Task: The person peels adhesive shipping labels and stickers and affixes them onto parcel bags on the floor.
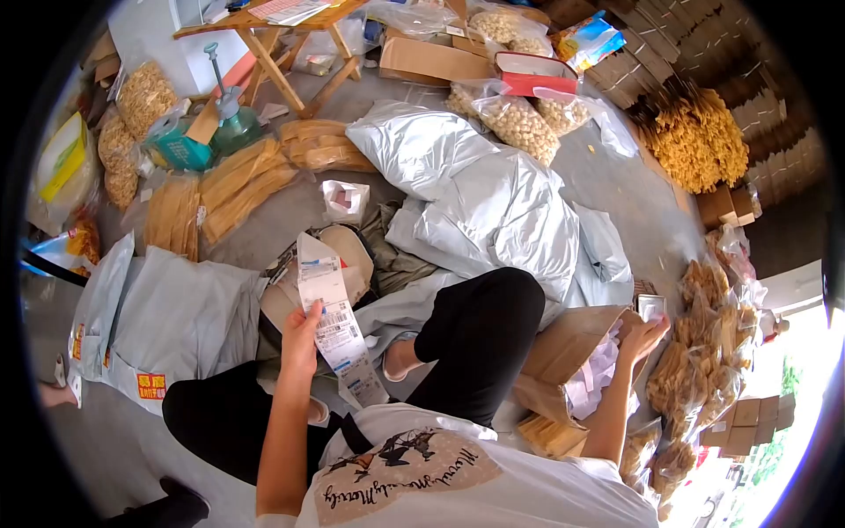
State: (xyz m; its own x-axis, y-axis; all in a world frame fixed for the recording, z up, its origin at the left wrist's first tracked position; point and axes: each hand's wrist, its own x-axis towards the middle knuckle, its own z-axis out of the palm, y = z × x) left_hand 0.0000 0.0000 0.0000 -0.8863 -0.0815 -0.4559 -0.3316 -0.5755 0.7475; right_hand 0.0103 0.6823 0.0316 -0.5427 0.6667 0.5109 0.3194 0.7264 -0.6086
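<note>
Left hand [299, 341], left of centre: thumb and fingers pinched on label strip [341, 339]. Strip just right of it, long axis upper left to lower right. Right hand [645, 340] farther off, beside carton [547, 363], right of frame; grip unclear.

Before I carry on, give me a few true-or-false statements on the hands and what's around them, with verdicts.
1. The left hand holds a strip of printed labels. True.
2. The right hand is on the wooden table. False: the right hand is beside the open brown box.
3. The spray bottle stands upright near the wooden table. True.
4. The brown box is empty. False: crumpled white material is inside.
</note>
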